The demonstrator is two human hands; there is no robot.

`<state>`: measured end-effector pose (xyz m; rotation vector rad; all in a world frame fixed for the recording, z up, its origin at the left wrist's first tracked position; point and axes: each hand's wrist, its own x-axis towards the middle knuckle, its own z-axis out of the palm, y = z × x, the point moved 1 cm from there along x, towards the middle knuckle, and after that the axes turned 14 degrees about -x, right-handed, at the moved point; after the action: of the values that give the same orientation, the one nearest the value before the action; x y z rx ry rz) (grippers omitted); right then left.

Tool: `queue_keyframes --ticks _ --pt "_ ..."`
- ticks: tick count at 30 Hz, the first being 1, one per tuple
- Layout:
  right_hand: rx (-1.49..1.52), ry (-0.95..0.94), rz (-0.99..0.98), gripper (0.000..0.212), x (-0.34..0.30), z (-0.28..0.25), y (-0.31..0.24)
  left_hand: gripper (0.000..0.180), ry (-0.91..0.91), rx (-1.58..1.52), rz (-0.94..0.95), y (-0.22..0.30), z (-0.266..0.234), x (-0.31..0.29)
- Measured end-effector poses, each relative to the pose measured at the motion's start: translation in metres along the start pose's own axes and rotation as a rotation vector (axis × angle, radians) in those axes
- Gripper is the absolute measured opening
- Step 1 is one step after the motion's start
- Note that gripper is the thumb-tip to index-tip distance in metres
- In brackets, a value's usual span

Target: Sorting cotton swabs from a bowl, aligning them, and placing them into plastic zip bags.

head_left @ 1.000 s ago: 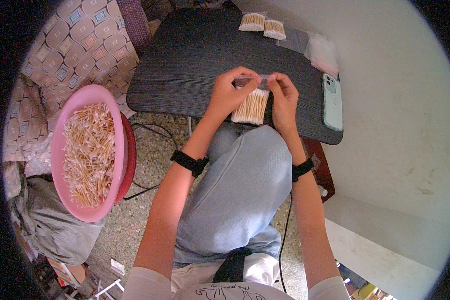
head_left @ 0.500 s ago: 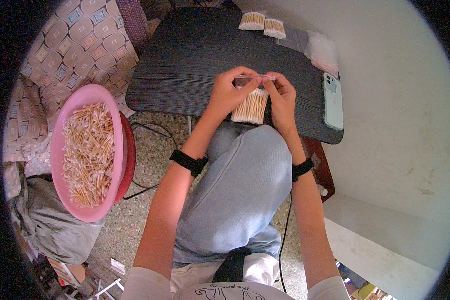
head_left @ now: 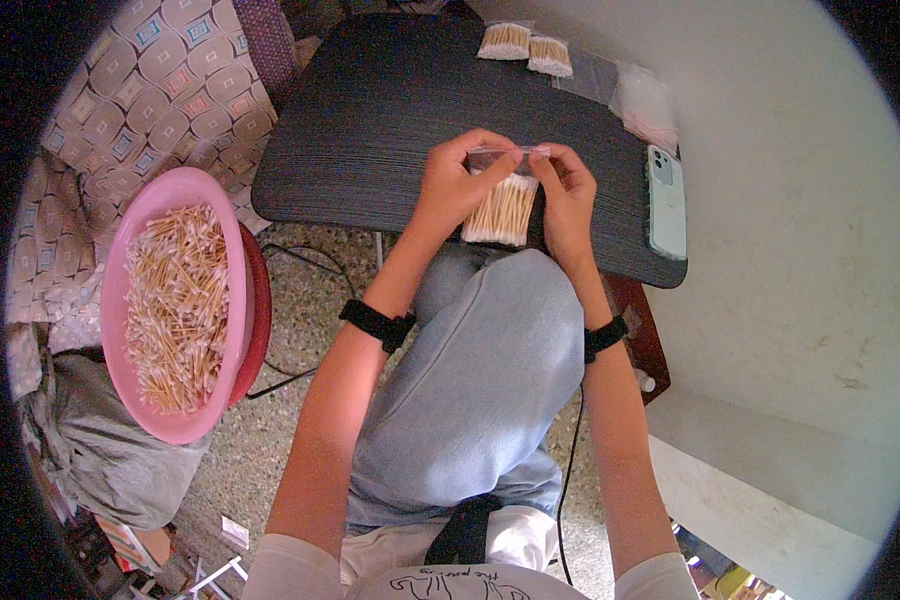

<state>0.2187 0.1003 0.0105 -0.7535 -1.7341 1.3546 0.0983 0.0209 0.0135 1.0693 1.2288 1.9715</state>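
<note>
Between my hands, at the near edge of the dark table, is a clear zip bag of cotton swabs [head_left: 500,214]. The swabs stand side by side in its lower part, white tips at both ends. My left hand [head_left: 463,182] pinches the bag's top strip from the left, thumb laid along it. My right hand [head_left: 566,190] grips the same strip at its right end between thumb and fingers. The thumbs are slightly apart along the strip. Whether the seal is closed along its whole length is too small to make out.
Two filled swab bags [head_left: 526,48] lie at the table's [head_left: 370,110] far edge, beside empty clear bags [head_left: 642,105]. A phone [head_left: 666,203] rests at the right edge. On the left, a pink basin [head_left: 116,310] holds many loose swabs. A wall [head_left: 790,220] rises at right.
My thumbs have drawn slightly apart along the bag's top strip, with the right hand shifting a little to the right. More of the clear plastic shows between them.
</note>
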Motion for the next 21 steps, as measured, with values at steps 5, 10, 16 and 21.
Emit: queue_keyframes --ticks 5,10,16,21 --pt "0.022 -0.019 -0.050 0.009 0.0001 -0.0001 0.0015 0.017 0.000 0.000 -0.015 -0.0033 -0.0012 0.0000" --pt "0.007 -0.025 -0.029 0.009 -0.0007 -0.0019 0.0021 0.015 -0.004 -0.020 -0.001 -0.0039 0.0008 0.0001" --pt "-0.010 -0.063 -0.021 0.009 -0.0016 0.0001 -0.0021 0.015 -0.013 0.006 0.010 -0.0010 0.0008 0.0008" --pt "0.011 -0.079 -0.019 0.010 -0.0019 0.0017 -0.0035 0.016 -0.028 0.011 0.007 -0.0017 -0.0026 0.0012"
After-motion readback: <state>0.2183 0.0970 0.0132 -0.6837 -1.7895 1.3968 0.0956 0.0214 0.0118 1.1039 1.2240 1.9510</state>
